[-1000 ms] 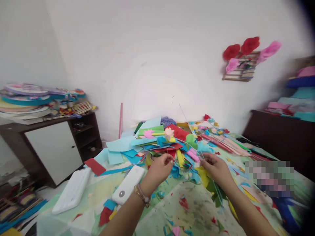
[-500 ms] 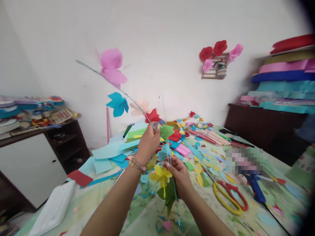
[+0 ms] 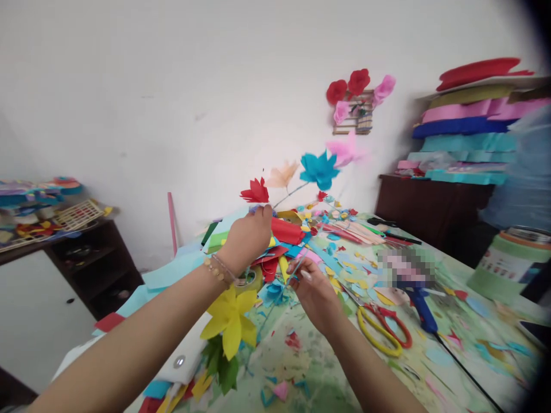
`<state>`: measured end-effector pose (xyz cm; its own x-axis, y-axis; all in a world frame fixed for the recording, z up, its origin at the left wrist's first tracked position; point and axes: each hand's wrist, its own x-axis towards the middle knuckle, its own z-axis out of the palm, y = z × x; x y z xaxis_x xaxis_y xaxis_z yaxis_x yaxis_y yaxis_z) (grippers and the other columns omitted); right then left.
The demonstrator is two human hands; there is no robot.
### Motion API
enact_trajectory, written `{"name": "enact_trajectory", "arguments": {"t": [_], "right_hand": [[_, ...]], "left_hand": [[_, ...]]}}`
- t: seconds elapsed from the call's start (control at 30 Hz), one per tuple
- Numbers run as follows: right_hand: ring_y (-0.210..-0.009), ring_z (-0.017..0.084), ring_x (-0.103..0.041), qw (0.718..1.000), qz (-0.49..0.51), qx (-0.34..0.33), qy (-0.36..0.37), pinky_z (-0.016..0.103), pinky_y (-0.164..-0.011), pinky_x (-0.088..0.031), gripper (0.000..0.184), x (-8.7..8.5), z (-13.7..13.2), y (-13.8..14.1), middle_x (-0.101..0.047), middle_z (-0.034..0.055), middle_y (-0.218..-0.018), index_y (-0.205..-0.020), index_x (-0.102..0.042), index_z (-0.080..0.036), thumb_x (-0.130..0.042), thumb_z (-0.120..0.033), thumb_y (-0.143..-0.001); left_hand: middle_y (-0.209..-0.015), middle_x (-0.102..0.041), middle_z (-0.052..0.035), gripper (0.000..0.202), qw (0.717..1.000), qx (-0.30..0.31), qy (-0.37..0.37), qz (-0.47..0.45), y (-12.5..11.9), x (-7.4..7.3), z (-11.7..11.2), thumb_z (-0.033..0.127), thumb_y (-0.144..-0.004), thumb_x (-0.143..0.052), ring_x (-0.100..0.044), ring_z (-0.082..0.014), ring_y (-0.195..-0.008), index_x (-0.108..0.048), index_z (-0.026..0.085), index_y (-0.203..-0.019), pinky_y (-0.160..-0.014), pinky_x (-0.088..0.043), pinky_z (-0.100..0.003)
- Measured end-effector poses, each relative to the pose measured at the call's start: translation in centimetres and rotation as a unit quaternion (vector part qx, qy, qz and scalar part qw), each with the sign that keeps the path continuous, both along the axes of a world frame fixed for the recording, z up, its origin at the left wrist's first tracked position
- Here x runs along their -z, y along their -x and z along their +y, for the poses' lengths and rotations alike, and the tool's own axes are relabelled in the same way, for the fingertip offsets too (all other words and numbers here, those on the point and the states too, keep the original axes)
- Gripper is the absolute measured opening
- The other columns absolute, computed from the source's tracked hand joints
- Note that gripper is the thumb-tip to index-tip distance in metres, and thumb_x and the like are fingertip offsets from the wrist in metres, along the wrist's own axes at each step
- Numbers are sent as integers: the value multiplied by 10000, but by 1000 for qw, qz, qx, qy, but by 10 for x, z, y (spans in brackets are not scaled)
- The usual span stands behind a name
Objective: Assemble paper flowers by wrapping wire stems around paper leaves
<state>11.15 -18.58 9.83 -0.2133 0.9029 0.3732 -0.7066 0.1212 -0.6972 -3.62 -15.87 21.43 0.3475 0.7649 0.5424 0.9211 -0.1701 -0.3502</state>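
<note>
My left hand [image 3: 248, 234] is raised over the table, fingers pinched on thin wire stems. Paper flowers sit on those stems: a red flower [image 3: 255, 191], a peach flower [image 3: 282, 175], a blue flower [image 3: 319, 170] and a blurred pink flower [image 3: 346, 150] fan out to the upper right. A yellow flower [image 3: 230, 319] with green leaves [image 3: 221, 362] hangs below my left forearm. My right hand [image 3: 313, 291] is lower and to the right, fingers pinched on a thin stem near a small blue flower [image 3: 272, 291].
A pile of coloured paper scraps [image 3: 297, 235] covers the table's far side. Yellow-and-red scissors [image 3: 379, 328] and a blue glue gun [image 3: 419, 307] lie to the right. A dark cabinet [image 3: 430, 206] holds stacked foam sheets [image 3: 465, 126]. Paper flowers on a wall rack [image 3: 355, 100] hang behind.
The flower stems have swung from upper left to upper right. The yellow flower has dropped under my left forearm. My view has turned to the right.
</note>
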Motion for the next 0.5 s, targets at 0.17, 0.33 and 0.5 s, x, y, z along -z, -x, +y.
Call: {"name": "enact_trajectory", "arguments": {"t": [0.17, 0.33, 0.5], "right_hand": [[-711, 125, -545, 998, -44, 6, 38, 250, -684, -447, 311, 8, 2, -5, -595, -2, -769, -885, -624, -224, -770, -379, -659], [-784, 159, -609, 991, -121, 23, 59, 291, -717, -465, 324, 33, 4, -11, -650, 30, -804, -905, -624, -192, -722, -435, -715], [-934, 179, -606, 987, -160, 27, -21, 308, -784, -459, 371, 39, 0, -34, -653, 47, -1014, -1058, -603, -242, -728, -358, -729]], "left_hand": [[-941, -626, -175, 357, 993, 21, 112, 11, 10, 36, 16, 83, -863, -350, -645, -266, -832, -449, 66, -1206, -665, -485, -323], [-974, -659, -153, 390, 977, 77, 196, 19, 28, 50, 35, 79, -857, -338, -647, -245, -819, -473, 94, -1223, -696, -484, -325], [-1046, -664, -116, 361, 959, 127, 251, 17, 39, 28, 47, 205, -912, -328, -632, -225, -869, -509, 167, -1222, -759, -469, -312]]}}
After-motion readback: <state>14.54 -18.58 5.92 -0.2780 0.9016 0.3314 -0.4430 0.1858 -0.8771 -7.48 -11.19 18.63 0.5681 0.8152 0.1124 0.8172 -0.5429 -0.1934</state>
